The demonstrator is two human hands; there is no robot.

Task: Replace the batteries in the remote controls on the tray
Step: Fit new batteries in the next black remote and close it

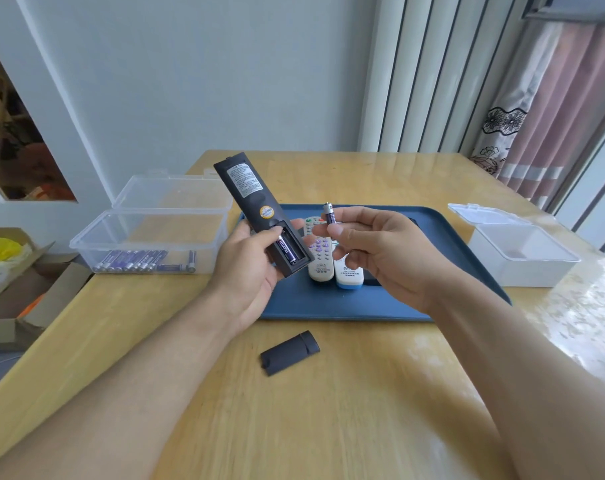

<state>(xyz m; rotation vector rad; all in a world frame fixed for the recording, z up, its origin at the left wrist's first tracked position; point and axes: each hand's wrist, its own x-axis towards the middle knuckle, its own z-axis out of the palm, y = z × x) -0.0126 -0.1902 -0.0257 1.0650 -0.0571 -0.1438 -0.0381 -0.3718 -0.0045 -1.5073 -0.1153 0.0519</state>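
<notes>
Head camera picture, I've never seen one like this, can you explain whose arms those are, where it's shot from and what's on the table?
There is no machine here. One wide camera worn on a person's head looks down at their own two bare arms. The left hand holds a black remote back side up, its battery bay open with one battery inside. The right hand pinches a second battery. The remote's black cover lies on the wooden table. Two light remotes lie on a blue tray. To the left, a clear box holds more batteries; to the right stands an open white box.
</notes>
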